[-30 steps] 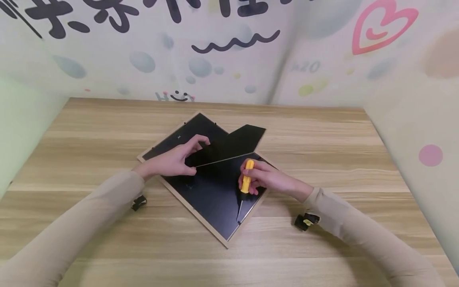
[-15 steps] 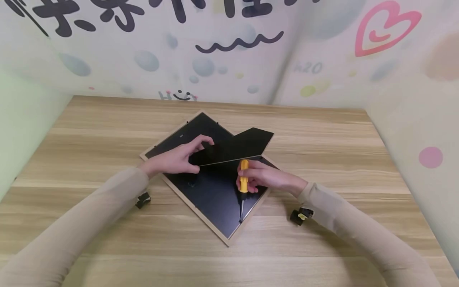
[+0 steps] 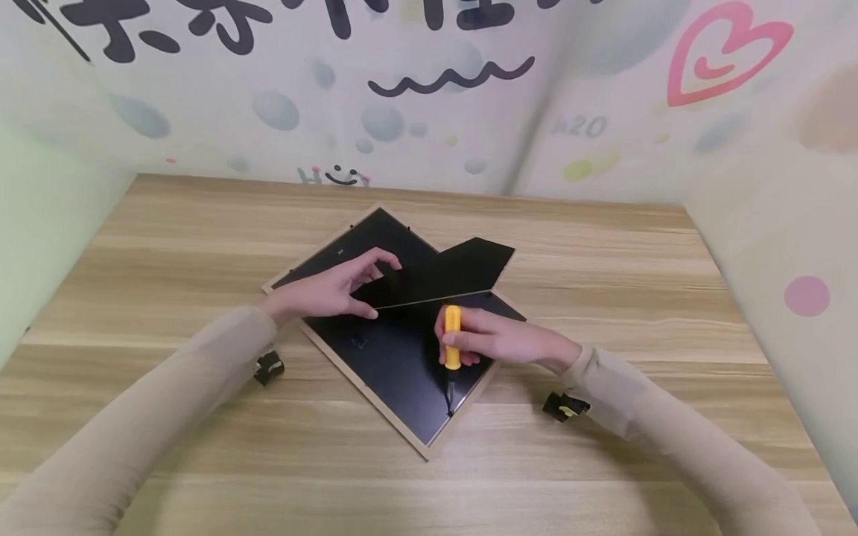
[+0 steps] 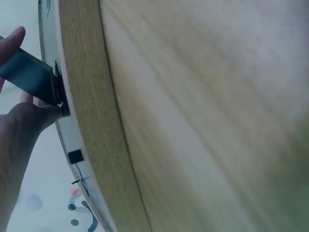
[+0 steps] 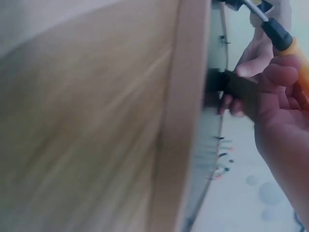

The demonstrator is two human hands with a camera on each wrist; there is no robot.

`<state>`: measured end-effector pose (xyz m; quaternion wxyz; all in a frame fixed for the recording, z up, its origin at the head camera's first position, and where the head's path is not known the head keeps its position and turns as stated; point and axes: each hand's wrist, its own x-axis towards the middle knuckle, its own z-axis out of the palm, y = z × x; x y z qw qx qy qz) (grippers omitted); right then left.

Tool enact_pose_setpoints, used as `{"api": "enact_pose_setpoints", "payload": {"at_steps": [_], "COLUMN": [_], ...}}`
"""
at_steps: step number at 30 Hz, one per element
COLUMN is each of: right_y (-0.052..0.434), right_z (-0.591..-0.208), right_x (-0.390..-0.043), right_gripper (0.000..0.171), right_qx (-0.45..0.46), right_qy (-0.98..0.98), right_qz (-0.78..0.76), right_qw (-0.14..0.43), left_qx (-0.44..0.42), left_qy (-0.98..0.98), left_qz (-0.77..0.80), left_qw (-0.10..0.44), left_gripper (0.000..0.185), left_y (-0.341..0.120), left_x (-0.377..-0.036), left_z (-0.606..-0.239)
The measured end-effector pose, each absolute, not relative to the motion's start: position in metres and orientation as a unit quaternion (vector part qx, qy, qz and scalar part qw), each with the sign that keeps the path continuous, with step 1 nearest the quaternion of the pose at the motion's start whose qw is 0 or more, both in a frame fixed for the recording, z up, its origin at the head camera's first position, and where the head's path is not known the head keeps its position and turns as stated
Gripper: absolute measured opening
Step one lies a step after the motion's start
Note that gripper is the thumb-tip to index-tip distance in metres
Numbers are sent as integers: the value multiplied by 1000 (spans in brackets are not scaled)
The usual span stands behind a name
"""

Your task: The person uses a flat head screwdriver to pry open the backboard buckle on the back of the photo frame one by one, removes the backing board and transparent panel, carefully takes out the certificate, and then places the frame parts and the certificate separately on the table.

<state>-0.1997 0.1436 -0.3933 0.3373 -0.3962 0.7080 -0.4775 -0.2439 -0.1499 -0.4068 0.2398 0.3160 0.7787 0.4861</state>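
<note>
- Left hand (image 3: 328,292) pinches the raised black backing board (image 3: 439,274), thumb underneath.
- Right hand (image 3: 492,339) wraps the yellow screwdriver (image 3: 452,350); tip meets the picture frame (image 3: 395,435), contact unclear.

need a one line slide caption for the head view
Left hand lifts a black stand flap off a picture frame back while right hand holds a yellow screwdriver.

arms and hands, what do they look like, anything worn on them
Both arms wear long, plain beige sleeves reaching the wrists, loose and softly creased. The left hand and right hand are bare: no gloves, rings or watch visible. A small black device hangs under each wrist; the right one has a yellow patch.
</note>
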Motion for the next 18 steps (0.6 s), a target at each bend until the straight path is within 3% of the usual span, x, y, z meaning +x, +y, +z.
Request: {"api": "enact_pose_setpoints", "payload": {"at_steps": [5, 18], "right_y": [140, 129], "right_z": [-390, -396], "right_x": [-195, -189], "right_gripper": [9, 19], "right_qx": [-415, -362], "right_qy": [716, 731], "right_qz": [-463, -469], "right_qw": [317, 338], "left_qx": [324, 357], "left_qy": [799, 825], "left_qz": [449, 386], "left_qw": [235, 208], "left_gripper": [67, 66], "left_y": [-148, -141], "left_x": [-244, -244], "left_z": [-408, -409]}}
